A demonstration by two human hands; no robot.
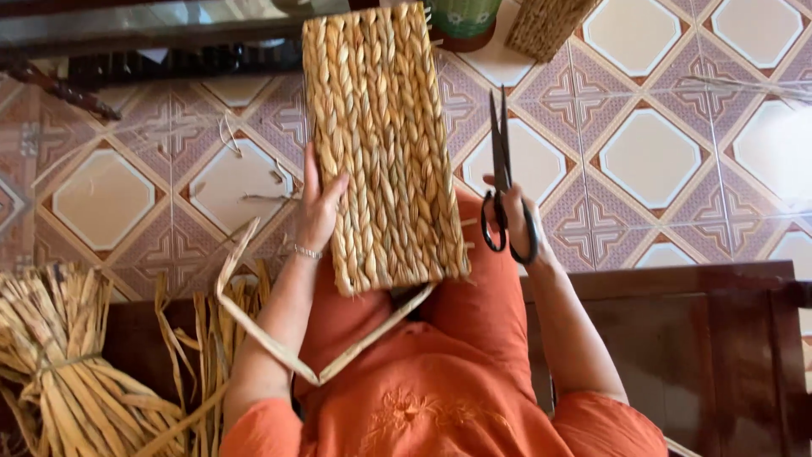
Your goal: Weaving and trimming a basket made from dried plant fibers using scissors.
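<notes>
A rectangular woven straw-coloured basket panel (381, 144) is gripped by the left hand (320, 207); at three o'clock, black metal scissors (505, 182) are clasped by the right hand (516, 222).

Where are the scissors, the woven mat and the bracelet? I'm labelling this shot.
scissors (501, 161), head view, on the blades.
woven mat (381, 127), head view, its middle.
bracelet (306, 252), head view, on the left wrist.

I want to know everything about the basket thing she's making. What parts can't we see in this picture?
- Woven panel: its underside faces away from the head camera, and its top edge is cut off by the frame.
- Left hand: the fingertips are tucked behind the panel.
- Right hand: partly covered by the black scissors.
- Loose strip: where it joins the panel is hidden.
</notes>
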